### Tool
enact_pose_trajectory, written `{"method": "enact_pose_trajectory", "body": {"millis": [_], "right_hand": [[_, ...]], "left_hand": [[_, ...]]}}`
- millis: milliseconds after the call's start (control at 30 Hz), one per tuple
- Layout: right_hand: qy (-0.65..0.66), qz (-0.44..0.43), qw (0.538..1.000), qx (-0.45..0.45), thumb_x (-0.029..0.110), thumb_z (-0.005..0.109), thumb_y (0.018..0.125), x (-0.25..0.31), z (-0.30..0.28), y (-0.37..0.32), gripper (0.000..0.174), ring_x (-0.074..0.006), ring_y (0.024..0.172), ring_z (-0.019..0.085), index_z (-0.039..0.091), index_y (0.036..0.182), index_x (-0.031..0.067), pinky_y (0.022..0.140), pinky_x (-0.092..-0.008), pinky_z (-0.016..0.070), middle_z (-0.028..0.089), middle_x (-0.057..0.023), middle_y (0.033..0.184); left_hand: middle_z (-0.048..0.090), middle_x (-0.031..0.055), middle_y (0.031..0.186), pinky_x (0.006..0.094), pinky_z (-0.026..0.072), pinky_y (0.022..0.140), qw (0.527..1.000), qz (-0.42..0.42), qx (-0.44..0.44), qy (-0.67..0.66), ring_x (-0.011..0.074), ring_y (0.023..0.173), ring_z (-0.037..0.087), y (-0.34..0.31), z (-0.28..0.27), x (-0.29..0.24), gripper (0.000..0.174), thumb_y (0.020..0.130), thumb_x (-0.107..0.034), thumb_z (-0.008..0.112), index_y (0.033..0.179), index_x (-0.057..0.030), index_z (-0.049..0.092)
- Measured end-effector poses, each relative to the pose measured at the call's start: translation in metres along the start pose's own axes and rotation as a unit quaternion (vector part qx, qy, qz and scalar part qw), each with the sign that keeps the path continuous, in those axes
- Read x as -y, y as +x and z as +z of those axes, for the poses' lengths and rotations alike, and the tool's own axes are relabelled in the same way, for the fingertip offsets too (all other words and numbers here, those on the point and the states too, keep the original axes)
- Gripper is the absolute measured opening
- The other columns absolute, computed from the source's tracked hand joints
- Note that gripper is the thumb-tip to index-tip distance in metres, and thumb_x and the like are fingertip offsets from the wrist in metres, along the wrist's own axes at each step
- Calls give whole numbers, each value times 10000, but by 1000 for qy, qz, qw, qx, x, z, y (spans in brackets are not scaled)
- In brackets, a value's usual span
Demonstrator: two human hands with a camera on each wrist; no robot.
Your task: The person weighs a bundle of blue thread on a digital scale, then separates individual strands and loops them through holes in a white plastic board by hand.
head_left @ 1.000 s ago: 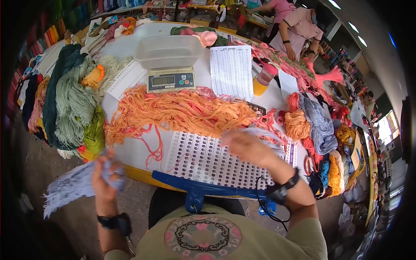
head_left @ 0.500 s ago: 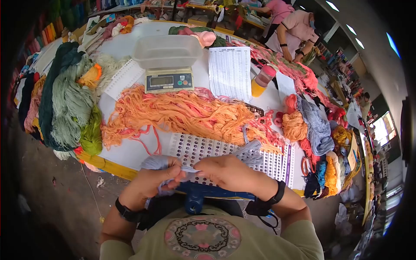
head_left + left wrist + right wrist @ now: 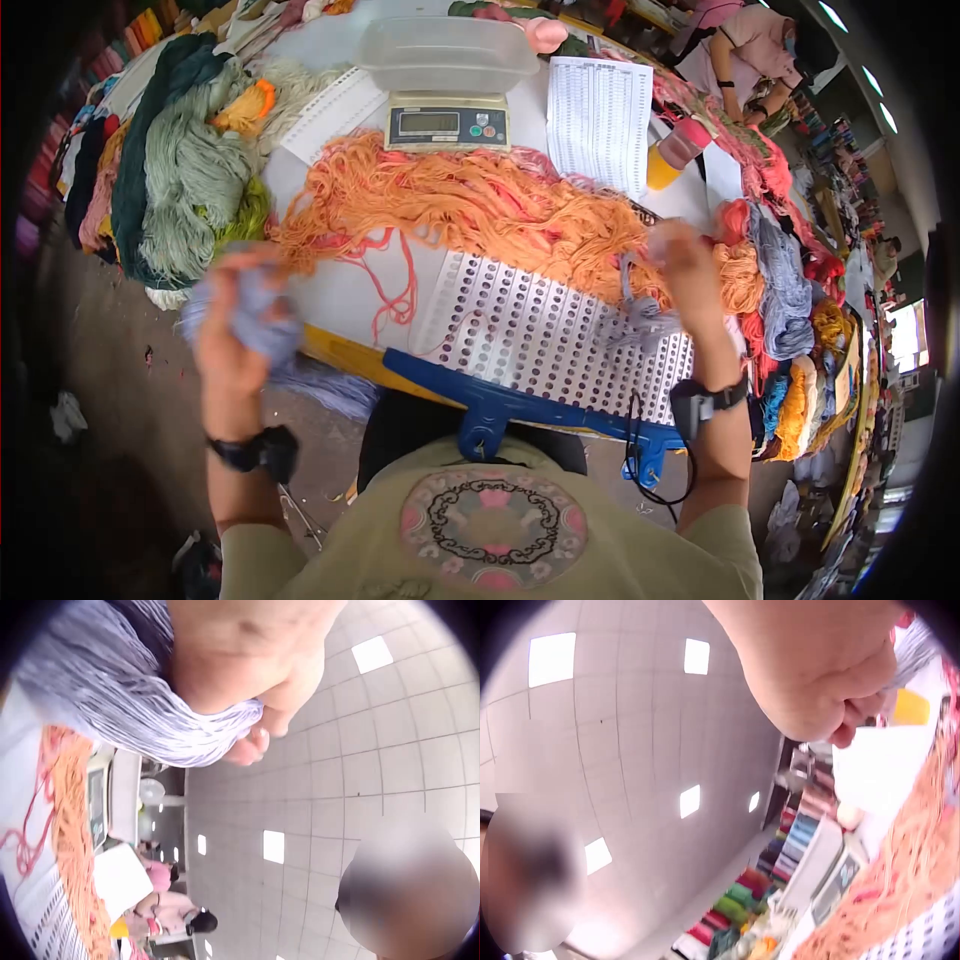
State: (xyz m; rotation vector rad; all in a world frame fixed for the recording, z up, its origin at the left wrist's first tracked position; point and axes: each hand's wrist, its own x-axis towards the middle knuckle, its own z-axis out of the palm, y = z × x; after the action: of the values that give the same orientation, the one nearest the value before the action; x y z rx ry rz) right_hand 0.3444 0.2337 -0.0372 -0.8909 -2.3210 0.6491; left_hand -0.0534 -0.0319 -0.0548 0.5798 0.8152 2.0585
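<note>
My left hand [image 3: 232, 325] grips a thick lavender-grey yarn hank [image 3: 142, 705] off the table's left front edge; its tail [image 3: 335, 388] hangs below the edge. In the left wrist view the yarn loops through my curled fingers [image 3: 251, 746]. Blurred in the head view, my right hand [image 3: 690, 275] is over the right end of an orange yarn pile [image 3: 480, 205]. Its fingers [image 3: 862, 705] curl in the right wrist view, and grey-blue yarn [image 3: 913, 656] shows at their far side. Below and left of that hand, a grey yarn bunch [image 3: 645, 325] overlaps the perforated white sheet [image 3: 520, 340].
A digital scale [image 3: 447, 122] bears a clear plastic tub [image 3: 447, 55] behind the orange pile. A printed sheet [image 3: 598, 120] and a pink-capped bottle [image 3: 680, 150] stand right of it. Yarn hanks [image 3: 195, 170] crowd the left side. A blue bar [image 3: 480, 400] edges the front.
Half a second ago both hands met at the front centre, stretching yarn between them. Now they are apart, the left out left with the hank, the right up and right. The head view has shifted.
</note>
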Motion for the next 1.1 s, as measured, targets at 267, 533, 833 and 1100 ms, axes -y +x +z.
{"method": "enact_pose_trajectory", "body": {"millis": [267, 533, 833, 1100], "right_hand": [[162, 93, 951, 245, 160, 499, 961, 44, 206, 84, 173, -150, 772, 624, 602, 999, 26, 653, -296, 477, 600, -70, 791], [118, 56, 991, 42, 130, 491, 943, 39, 179, 80, 141, -210, 691, 614, 592, 973, 36, 652, -341, 476, 638, -107, 783], [21, 6, 998, 65, 224, 562, 907, 43, 191, 41, 88, -382, 675, 619, 588, 949, 153, 596, -477, 480, 626, -170, 727], [56, 47, 995, 65, 176, 575, 910, 55, 183, 45, 96, -369, 725, 629, 542, 980, 119, 620, -433, 483, 633, -163, 786]], "left_hand": [[621, 21, 931, 209, 382, 588, 953, -250, 119, 126, 80, 758, 520, 41, 46, 92, 224, 939, -269, 589, 1000, -55, 615], [635, 11, 849, 204, 382, 564, 853, -304, 118, 406, 58, 700, 546, 91, 37, 121, 199, 888, -212, 626, 1018, -64, 649], [582, 30, 655, 282, 416, 488, 697, -119, 234, 667, 118, 570, 559, 102, 29, 157, 272, 786, -345, 690, 847, -83, 652], [534, 1, 625, 229, 280, 399, 758, -423, 100, 486, 74, 512, 464, 99, 64, 112, 211, 858, -299, 633, 910, -95, 649]]}}
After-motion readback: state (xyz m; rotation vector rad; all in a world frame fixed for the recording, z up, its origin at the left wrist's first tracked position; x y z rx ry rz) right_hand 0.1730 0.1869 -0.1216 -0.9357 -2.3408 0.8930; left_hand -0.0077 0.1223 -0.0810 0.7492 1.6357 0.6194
